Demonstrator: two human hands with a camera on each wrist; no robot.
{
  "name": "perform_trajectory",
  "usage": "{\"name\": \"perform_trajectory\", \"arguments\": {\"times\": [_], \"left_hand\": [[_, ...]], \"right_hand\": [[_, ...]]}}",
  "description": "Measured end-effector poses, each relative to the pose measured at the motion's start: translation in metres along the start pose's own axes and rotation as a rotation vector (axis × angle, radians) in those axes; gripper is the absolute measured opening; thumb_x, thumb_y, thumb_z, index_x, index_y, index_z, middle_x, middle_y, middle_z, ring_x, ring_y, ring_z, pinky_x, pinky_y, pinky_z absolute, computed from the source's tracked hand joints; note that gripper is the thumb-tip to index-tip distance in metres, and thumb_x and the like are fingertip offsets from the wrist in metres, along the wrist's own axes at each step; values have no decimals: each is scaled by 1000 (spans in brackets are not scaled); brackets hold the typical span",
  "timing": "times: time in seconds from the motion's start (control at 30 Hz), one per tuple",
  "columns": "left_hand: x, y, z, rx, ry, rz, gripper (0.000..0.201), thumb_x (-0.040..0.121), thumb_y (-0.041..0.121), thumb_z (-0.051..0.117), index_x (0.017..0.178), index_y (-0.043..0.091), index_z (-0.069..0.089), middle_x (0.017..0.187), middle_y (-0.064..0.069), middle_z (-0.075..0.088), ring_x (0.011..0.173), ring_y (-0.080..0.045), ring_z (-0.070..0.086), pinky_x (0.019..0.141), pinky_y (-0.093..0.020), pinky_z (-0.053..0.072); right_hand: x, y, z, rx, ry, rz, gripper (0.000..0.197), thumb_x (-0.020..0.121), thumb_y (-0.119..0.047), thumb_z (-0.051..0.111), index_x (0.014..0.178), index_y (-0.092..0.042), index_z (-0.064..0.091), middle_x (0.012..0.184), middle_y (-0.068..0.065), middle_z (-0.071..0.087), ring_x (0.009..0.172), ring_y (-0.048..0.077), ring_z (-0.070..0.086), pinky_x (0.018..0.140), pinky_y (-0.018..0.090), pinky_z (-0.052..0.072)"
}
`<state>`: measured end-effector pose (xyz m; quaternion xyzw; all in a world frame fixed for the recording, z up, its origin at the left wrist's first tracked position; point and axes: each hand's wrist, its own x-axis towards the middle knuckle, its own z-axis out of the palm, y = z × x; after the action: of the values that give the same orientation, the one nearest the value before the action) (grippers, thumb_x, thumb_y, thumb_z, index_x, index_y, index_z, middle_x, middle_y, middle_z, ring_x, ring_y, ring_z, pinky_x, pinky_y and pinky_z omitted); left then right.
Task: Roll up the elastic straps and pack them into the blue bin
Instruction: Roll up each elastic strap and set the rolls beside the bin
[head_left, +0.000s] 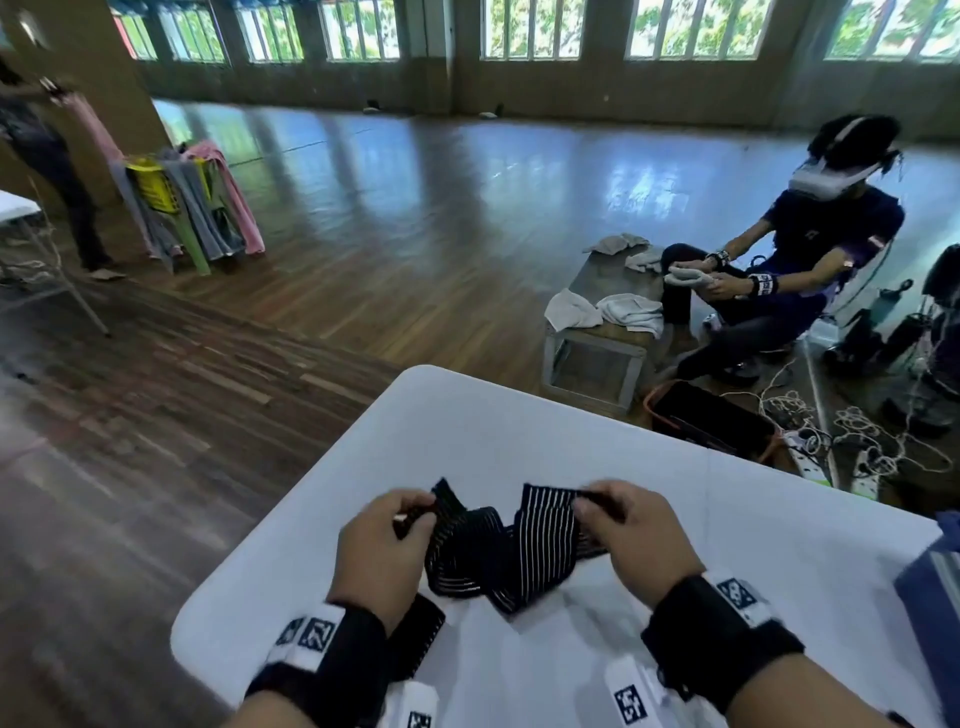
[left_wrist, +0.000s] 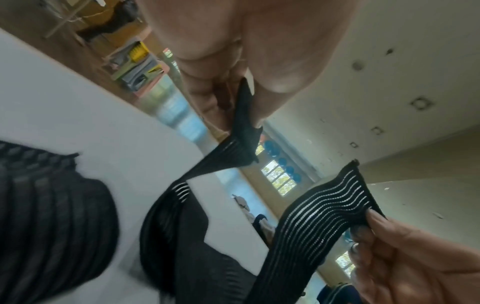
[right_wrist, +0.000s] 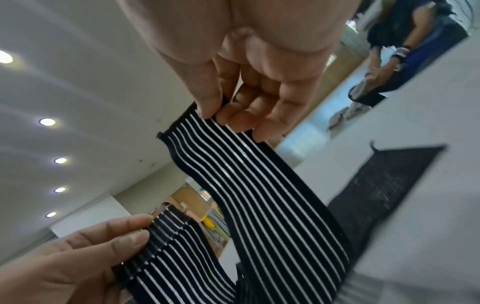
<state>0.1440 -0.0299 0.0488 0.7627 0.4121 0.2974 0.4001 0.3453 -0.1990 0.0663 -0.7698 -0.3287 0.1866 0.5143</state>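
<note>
A black elastic strap with thin white stripes (head_left: 498, 551) hangs slack and twisted between my hands above the white table (head_left: 467, 431). My left hand (head_left: 415, 512) pinches one end between thumb and fingers, as the left wrist view shows (left_wrist: 244, 107). My right hand (head_left: 587, 501) pinches the other end (right_wrist: 221, 117). The middle of the strap sags onto the table. A second black strap (head_left: 415, 639) lies flat under my left wrist, also seen as a dark band (right_wrist: 384, 185). A blue bin (head_left: 930, 587) shows partly at the table's right edge.
The table's rounded left corner (head_left: 187, 623) and far edge drop off to a wooden floor. Beyond the far edge are a dark crate (head_left: 711, 421), cables and power strips (head_left: 862, 452), and a seated person (head_left: 810, 249) by a low bench with towels.
</note>
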Motion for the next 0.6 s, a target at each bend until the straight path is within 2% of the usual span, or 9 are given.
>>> {"name": "perform_trajectory", "arguments": {"times": [0.07, 0.13, 0.17, 0.23, 0.27, 0.33, 0.4, 0.5, 0.6], "left_hand": [[8, 24, -2, -19, -4, 79, 21, 89, 8, 70, 93, 28, 74, 89, 15, 73, 82, 4, 67, 78, -17, 54], [17, 52, -4, -11, -22, 176, 22, 90, 7, 67, 96, 26, 75, 91, 17, 72, 84, 7, 65, 73, -6, 47], [22, 66, -5, -3, -35, 226, 23, 90, 6, 66, 97, 27, 74, 93, 18, 72, 84, 5, 65, 73, -6, 46], [28, 97, -7, 6, -75, 315, 27, 90, 4, 65, 102, 27, 74, 97, 16, 72, 85, 1, 66, 77, -14, 50], [31, 112, -9, 9, -95, 361, 30, 89, 3, 64, 105, 26, 74, 100, 15, 72, 86, 0, 67, 80, -17, 52], [34, 145, -14, 11, -130, 439, 35, 88, 0, 63, 110, 24, 74, 102, 13, 72, 87, -1, 66, 81, -16, 52], [37, 177, -19, -32, -173, 475, 36, 88, -4, 61, 110, 22, 75, 96, 10, 73, 82, -3, 67, 78, -15, 53], [36, 218, -22, -182, -275, 459, 35, 91, -9, 58, 106, 17, 76, 87, -1, 76, 77, -14, 72, 72, -25, 60], [28, 248, -21, -256, -361, 503, 37, 92, -12, 55, 101, 17, 76, 91, -1, 77, 81, -8, 72, 74, -19, 57]], "right_hand": [[3, -15, -15, -66, 37, -88, 9, 89, -15, 69, 88, -23, 72, 88, -6, 70, 77, 7, 65, 72, 20, 50], [4, -35, -30, -25, 49, -103, 8, 91, -15, 68, 91, -22, 70, 89, -8, 67, 68, 3, 61, 65, 16, 47], [3, -46, -37, 2, 42, -111, 9, 92, -13, 66, 91, -21, 69, 82, -9, 67, 61, 3, 59, 60, 18, 47], [0, -69, -53, 20, 28, -150, 13, 93, -8, 62, 89, -18, 70, 69, -6, 67, 57, 7, 59, 55, 27, 51], [-1, -80, -60, 22, 25, -171, 14, 93, -5, 61, 89, -15, 70, 68, -3, 67, 59, 9, 61, 55, 31, 55], [-5, -102, -75, 24, 32, -199, 13, 93, -3, 62, 89, -11, 71, 69, 1, 68, 59, 12, 63, 59, 34, 59], [-9, -123, -90, 52, 51, -216, 6, 92, -3, 65, 89, -4, 71, 68, 6, 66, 57, 13, 60, 58, 31, 58], [-16, -152, -113, 139, 89, -214, 10, 90, -4, 68, 91, 7, 68, 71, 14, 61, 54, 11, 55, 51, 23, 51], [-25, -175, -131, 152, 148, -227, 15, 86, -6, 73, 86, 7, 66, 71, 16, 63, 55, 16, 57, 49, 23, 51]]}}
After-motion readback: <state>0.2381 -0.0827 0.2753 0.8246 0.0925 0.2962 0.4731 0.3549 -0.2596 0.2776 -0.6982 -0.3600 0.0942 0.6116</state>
